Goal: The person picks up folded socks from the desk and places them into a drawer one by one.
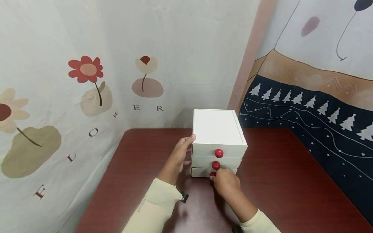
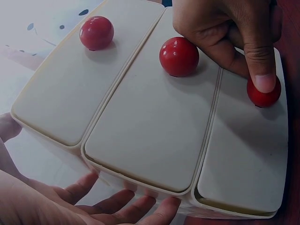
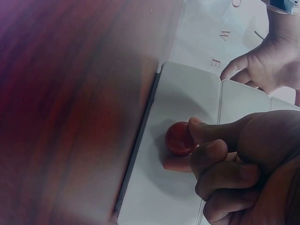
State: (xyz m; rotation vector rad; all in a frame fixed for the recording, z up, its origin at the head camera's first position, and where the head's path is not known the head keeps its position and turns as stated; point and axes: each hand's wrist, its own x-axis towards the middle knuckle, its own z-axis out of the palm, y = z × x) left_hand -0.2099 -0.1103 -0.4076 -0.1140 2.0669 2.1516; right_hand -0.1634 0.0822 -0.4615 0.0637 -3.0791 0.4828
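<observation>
A white box of three stacked drawers (image 1: 218,127) stands on the table, each drawer front bearing a round red knob. My right hand (image 1: 228,183) pinches the bottom drawer's knob (image 3: 180,138) between thumb and forefinger, its other fingers curled. That drawer's front (image 2: 243,159) sits nearly even with the frame, a thin gap showing at its side edge. Against the left side of the box rests my left hand (image 1: 177,157), fingers extended along the wall and thumb at the upper edge. The middle knob (image 2: 179,56) and the top knob (image 2: 96,33) are untouched.
The dark red wooden table (image 1: 140,161) stretches out around the box. Behind it hangs a pale cloth (image 1: 180,64) with flowers and letters. A dark blue cloth with printed trees (image 1: 294,113) hangs along the right side.
</observation>
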